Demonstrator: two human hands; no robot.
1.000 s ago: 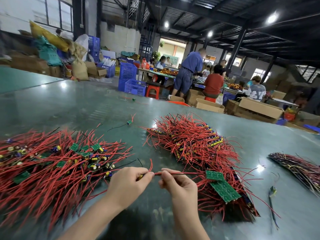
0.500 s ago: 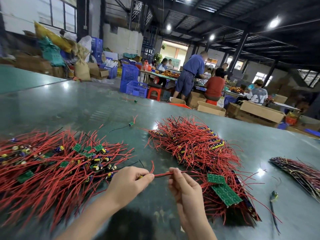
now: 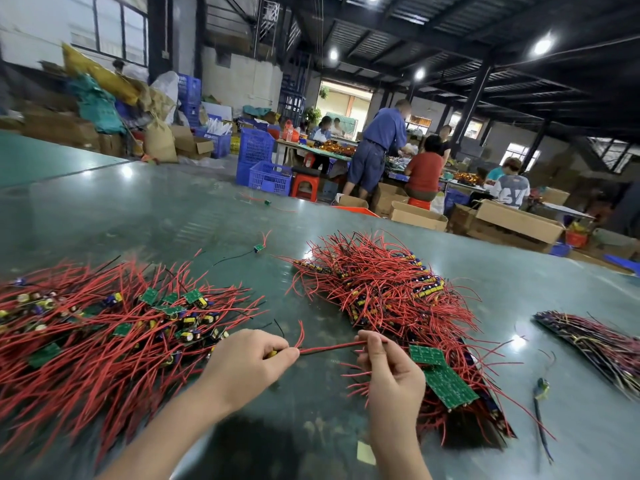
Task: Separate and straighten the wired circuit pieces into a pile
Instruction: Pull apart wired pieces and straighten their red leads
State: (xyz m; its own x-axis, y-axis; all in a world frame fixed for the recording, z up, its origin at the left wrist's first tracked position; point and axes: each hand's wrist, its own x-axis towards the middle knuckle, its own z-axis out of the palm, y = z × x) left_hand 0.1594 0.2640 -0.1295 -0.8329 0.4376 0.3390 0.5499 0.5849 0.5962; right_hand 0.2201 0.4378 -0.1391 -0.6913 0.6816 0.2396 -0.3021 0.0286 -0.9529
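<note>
My left hand (image 3: pixel 247 363) grips the board end of one wired circuit piece, whose red and black wires (image 3: pixel 329 348) stretch taut to the right. My right hand (image 3: pixel 389 370) pinches those wires between thumb and fingers. A tangled heap of red-wired green boards (image 3: pixel 104 327) spreads over the table at the left. An ordered pile of wired pieces (image 3: pixel 388 292) lies at the centre right, with two bare green boards (image 3: pixel 443 379) on its near end beside my right hand.
A dark pile of wired pieces (image 3: pixel 595 341) lies at the far right. Single stray pieces lie on the green table (image 3: pixel 138 216): one (image 3: pixel 258 248) behind the heaps, one (image 3: pixel 540 393) at the right. Several people work at benches beyond the far edge, among boxes and blue crates.
My right hand has slid rightward along the wires, away from my left hand, so the stretch of wire between them is longer and straighter. The left hand has held its place.
</note>
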